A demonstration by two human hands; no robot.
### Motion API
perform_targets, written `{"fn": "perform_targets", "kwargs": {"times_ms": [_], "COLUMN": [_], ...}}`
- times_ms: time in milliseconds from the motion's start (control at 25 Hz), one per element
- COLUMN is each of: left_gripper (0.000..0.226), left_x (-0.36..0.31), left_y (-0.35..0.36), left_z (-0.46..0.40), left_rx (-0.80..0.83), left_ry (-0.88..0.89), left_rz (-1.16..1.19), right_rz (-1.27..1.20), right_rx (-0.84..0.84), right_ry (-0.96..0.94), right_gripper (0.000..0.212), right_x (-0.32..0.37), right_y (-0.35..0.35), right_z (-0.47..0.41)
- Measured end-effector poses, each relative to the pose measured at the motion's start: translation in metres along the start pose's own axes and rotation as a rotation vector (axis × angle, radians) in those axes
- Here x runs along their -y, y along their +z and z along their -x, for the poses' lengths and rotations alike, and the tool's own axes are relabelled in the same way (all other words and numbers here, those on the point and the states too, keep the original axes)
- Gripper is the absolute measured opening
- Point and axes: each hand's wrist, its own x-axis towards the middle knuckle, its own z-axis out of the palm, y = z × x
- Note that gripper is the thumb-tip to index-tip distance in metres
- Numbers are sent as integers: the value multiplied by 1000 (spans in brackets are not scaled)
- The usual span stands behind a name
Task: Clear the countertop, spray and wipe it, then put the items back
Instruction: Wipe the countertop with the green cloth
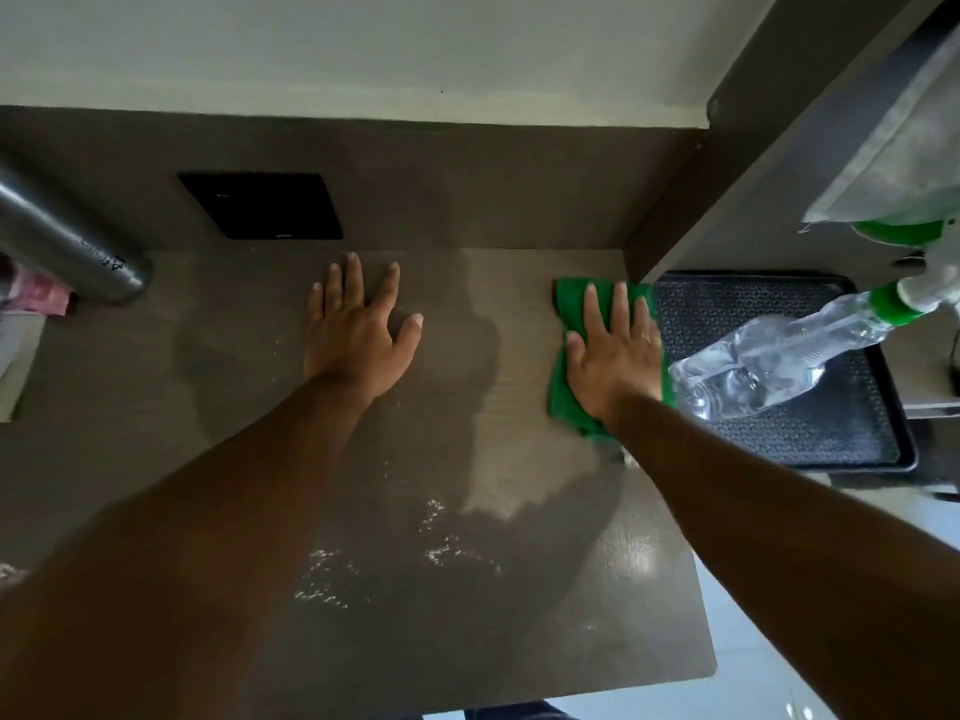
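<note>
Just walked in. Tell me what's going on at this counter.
A person is wiping a dark brown countertop. The right hand presses a green cloth flat near the counter's right edge, while the left hand rests palm-down, holding nothing. Droplets still glisten nearer the person. A clear plastic spray bottle with a green collar sits over a black textured tray on the right.

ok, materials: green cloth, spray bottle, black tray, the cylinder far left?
Green cloth: soft fabric, likely microfibre; matte, folds under the right hand.
Spray bottle: clear thin plastic, see-through and dented, with a green collar.
Black tray: probably moulded plastic or rubber; embossed pattern, raised rim, dull sheen.
Cylinder: looks like brushed metal, grey with a soft highlight along it.
</note>
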Motion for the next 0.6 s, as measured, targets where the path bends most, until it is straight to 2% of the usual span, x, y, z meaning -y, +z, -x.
{"fn": "perform_targets", "kwargs": {"times_ms": [80,240,320,400,480,600], "left_gripper": [72,73,73,73,73,74], "left_x": [0,-1,0,1,0,2], "left_y": [1,-3,-6,-8,-9,-8], "left_z": [1,1,2,3,5,5], "left_rx": [10,22,43,55,59,60], "left_ry": [-4,-15,-13,-14,0,14], "left_rz": [1,-4,1,-2,-3,2], "right_rz": [-4,-1,-17,12,38,-25], "right_rx": [5,-23,14,16,7,-50], "right_ry": [-36,-317,-417,-489,-397,13], "right_gripper": [65,66,64,60,60,61], "right_x": [47,124,142,128,85,-1], "right_y": [8,47,59,65,63,55], "right_z": [2,121,176,199,207,210]}}
